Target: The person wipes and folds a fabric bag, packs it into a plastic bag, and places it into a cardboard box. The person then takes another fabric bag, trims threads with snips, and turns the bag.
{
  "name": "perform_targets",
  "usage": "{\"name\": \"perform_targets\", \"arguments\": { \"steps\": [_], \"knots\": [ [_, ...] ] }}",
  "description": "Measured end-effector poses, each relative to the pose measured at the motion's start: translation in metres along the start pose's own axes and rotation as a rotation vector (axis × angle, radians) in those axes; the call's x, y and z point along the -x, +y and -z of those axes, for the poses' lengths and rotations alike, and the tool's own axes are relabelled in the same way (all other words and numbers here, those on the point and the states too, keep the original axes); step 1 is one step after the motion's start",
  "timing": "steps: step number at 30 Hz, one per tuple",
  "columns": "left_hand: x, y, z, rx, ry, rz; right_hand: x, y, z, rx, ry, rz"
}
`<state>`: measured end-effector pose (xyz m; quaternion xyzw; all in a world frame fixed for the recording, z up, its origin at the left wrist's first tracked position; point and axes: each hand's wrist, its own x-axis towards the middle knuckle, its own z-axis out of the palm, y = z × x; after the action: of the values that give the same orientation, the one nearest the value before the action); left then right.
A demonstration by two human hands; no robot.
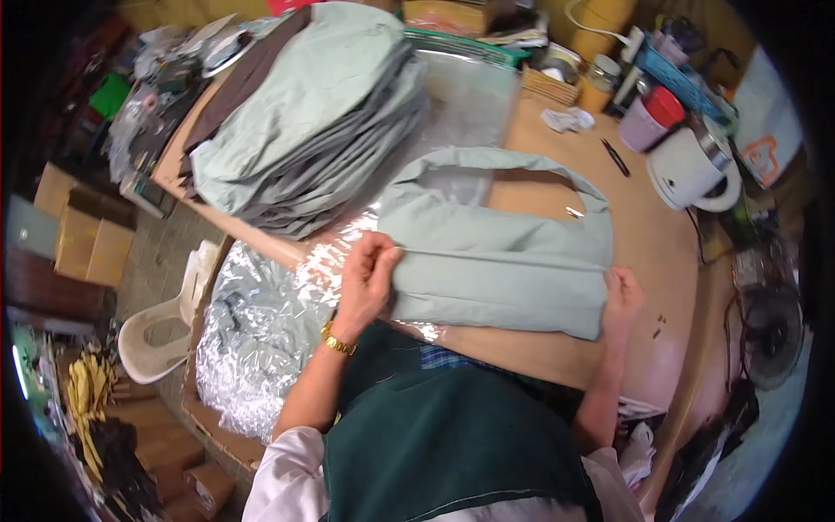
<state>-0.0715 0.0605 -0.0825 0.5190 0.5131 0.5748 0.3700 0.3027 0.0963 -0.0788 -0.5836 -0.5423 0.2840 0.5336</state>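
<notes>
while the pale green cloth bag is spread over the brown table, its looped handle pointing away from the person, the left hand pinches its left edge between thumb and curled fingers, and the right hand is closed on its right edge; a straight crease runs across the bag between the two hands; a gold watch (a bracelet sort) circles the left wrist; beyond the left hand, a thick pile of grey-green cloth is heaped on the table, with a dark brown cloth along its left side; near the left forearm lies a mass of shiny clear plastic; past the handle, to the right, lie a black pen and a crumpled white scrap; a white kettle stands just beside a lilac container with a red lid; well apart, on the floor at left, is a white plastic chair.
</notes>
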Motion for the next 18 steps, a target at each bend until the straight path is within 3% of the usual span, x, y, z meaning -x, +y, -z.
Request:
{"name": "perform_targets", "arguments": {
  "steps": [1,3,6,8,9,11,13,15,18],
  "knots": [
    [-0.002,-0.004,-0.005,-0.093,0.109,-0.174,0.001,-0.003,-0.008,0.053,0.084,0.006],
    [0.000,-0.005,0.002,-0.317,0.150,-0.197,0.002,-0.012,-0.003,0.088,0.021,-0.172],
    [0.004,-0.017,0.010,-0.322,0.149,-0.213,-0.008,0.026,0.009,0.172,0.063,-0.124],
    [0.004,-0.023,0.018,-0.342,0.159,-0.202,-0.011,0.025,0.016,-0.304,-0.298,-0.013],
    [0.003,-0.025,0.023,-0.367,0.171,-0.195,-0.008,0.018,0.019,-0.291,-0.274,-0.012],
    [0.004,-0.019,0.022,-0.325,0.164,-0.192,-0.003,0.003,0.024,-0.404,-0.473,-0.140],
    [0.003,-0.025,0.026,-0.342,0.165,-0.252,-0.002,0.026,0.022,-0.377,-0.428,-0.116],
    [0.003,-0.027,0.027,-0.338,0.174,-0.264,0.000,0.032,0.014,-0.319,-0.181,-0.102],
    [0.005,-0.028,0.029,-0.307,0.202,-0.253,-0.003,0.028,0.010,-0.158,-0.139,-0.045]
  ]
}}
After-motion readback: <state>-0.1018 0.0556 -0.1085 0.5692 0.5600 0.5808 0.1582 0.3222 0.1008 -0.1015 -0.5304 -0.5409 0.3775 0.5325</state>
